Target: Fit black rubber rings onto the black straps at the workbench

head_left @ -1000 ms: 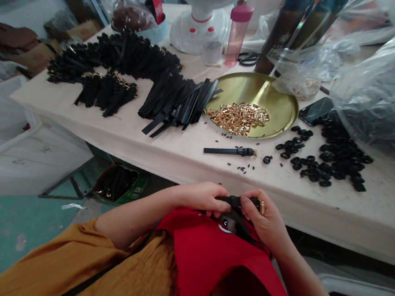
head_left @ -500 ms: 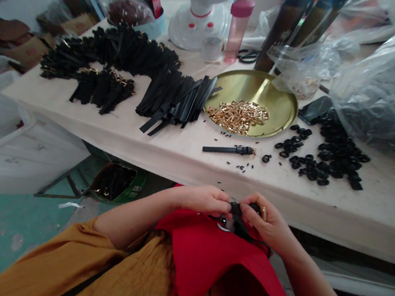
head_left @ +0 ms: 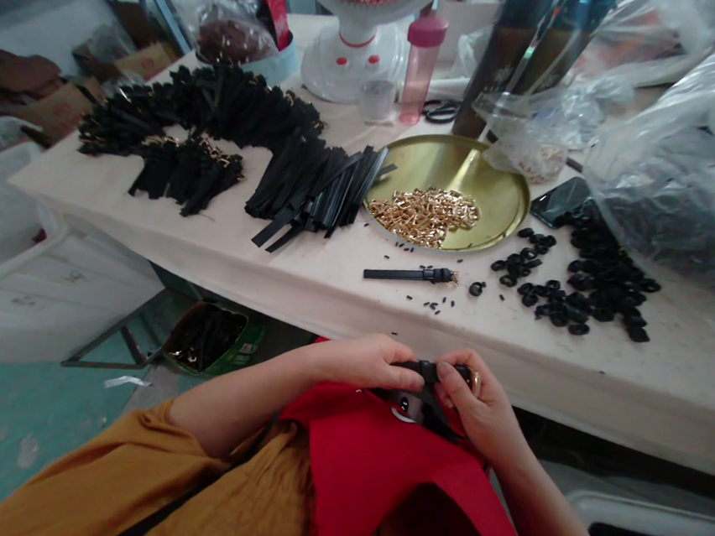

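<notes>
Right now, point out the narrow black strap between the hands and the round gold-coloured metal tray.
Narrow black strap (head_left: 427, 371): head view, exposed middle stretch.
Round gold-coloured metal tray (head_left: 502, 189): head view, bare inner surface at right.

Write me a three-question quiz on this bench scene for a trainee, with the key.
1. True or false: the gold metal pieces are heaped in the round tray.
2. What do the left hand and right hand hold between them? A: a phone; B: a black strap; C: a plastic bag.
3. Fill in: the bottle between the fan and the scissors has a ____ lid.

Key: 1 true; 2 B; 3 pink.
</notes>
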`<act>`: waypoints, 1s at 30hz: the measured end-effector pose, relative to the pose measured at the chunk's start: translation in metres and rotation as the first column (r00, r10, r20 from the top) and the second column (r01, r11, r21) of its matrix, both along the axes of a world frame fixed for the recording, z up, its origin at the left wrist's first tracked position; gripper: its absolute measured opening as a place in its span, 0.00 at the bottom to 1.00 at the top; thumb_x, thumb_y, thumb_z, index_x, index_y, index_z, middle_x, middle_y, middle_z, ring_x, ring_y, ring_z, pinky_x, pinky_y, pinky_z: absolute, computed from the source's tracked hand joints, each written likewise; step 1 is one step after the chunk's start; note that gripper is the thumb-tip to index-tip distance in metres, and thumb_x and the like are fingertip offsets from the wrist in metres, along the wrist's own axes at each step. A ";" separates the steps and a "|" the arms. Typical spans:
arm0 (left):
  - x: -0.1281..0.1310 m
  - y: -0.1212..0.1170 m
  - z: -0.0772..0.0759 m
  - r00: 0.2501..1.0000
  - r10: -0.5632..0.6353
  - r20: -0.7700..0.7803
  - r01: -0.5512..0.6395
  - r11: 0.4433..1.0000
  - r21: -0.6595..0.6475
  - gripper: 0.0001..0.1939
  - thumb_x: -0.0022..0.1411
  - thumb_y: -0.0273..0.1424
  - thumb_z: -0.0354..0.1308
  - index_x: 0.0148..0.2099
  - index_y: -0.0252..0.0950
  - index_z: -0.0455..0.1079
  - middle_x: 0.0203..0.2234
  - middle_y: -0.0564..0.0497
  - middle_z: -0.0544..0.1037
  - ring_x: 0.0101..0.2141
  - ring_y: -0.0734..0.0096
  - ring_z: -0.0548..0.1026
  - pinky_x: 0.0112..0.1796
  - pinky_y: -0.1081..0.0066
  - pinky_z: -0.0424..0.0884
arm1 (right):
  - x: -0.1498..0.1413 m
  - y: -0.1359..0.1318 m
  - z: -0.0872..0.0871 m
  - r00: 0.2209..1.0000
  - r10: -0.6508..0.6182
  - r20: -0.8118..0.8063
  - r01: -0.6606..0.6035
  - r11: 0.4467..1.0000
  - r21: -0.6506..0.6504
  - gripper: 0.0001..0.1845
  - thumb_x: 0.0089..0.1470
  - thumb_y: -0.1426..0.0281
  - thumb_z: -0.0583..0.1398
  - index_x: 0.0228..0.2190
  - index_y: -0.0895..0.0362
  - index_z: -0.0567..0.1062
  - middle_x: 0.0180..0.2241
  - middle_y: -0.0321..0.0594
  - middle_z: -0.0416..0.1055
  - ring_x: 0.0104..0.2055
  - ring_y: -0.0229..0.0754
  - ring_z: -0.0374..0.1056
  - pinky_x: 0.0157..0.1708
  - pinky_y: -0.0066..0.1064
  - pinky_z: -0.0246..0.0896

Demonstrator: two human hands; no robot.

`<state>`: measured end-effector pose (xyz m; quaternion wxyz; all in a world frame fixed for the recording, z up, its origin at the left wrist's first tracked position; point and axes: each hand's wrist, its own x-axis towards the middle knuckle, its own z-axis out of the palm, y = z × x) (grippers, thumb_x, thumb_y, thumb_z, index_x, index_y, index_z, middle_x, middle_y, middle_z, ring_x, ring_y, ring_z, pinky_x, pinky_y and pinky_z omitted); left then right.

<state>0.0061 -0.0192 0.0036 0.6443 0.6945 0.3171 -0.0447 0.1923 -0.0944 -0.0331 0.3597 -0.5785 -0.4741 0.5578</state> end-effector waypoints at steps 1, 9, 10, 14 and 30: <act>0.001 0.000 0.000 1.000 0.020 -0.017 -0.020 1.000 0.024 0.15 0.57 0.40 0.49 0.34 0.32 0.67 0.24 0.54 0.66 0.26 0.78 0.62 0.26 0.77 0.57 | -0.001 0.000 0.000 0.999 -0.009 0.037 0.008 0.999 0.032 0.18 0.52 0.53 0.55 0.29 0.56 0.63 0.18 0.30 0.58 0.19 0.32 0.53 0.19 0.25 0.48; 0.011 -0.003 -0.007 0.994 0.040 -0.103 -0.038 0.999 0.025 0.14 0.56 0.39 0.48 0.26 0.33 0.63 0.17 0.55 0.64 0.20 0.76 0.62 0.22 0.75 0.56 | -0.001 0.003 -0.003 0.938 -0.008 0.347 -0.062 0.980 0.188 0.14 0.53 0.58 0.53 0.28 0.57 0.66 0.22 0.37 0.64 0.23 0.37 0.59 0.24 0.30 0.55; 0.010 -0.002 -0.005 0.996 0.024 -0.090 -0.023 1.000 0.012 0.13 0.56 0.37 0.48 0.27 0.33 0.63 0.17 0.55 0.64 0.20 0.77 0.61 0.23 0.75 0.56 | 0.000 0.004 -0.002 0.944 0.013 0.329 -0.074 0.982 0.173 0.14 0.53 0.58 0.53 0.28 0.57 0.66 0.22 0.36 0.64 0.23 0.36 0.58 0.23 0.29 0.54; 0.004 0.000 0.005 0.996 0.086 -0.016 -0.088 0.982 -0.169 0.16 0.60 0.38 0.44 0.37 0.31 0.67 0.18 0.57 0.59 0.20 0.80 0.56 0.22 0.77 0.53 | 0.005 0.007 0.002 0.994 0.056 0.089 -0.061 0.997 0.054 0.16 0.54 0.55 0.53 0.30 0.56 0.64 0.19 0.32 0.59 0.21 0.33 0.55 0.20 0.26 0.50; -0.004 0.008 -0.003 0.996 0.078 0.043 -0.072 0.990 -0.124 0.18 0.59 0.43 0.47 0.27 0.33 0.60 0.18 0.57 0.62 0.20 0.81 0.57 0.23 0.76 0.54 | -0.012 0.005 -0.003 0.998 -0.037 0.041 0.035 0.998 0.045 0.19 0.53 0.53 0.53 0.37 0.56 0.64 0.19 0.31 0.58 0.19 0.33 0.53 0.18 0.25 0.47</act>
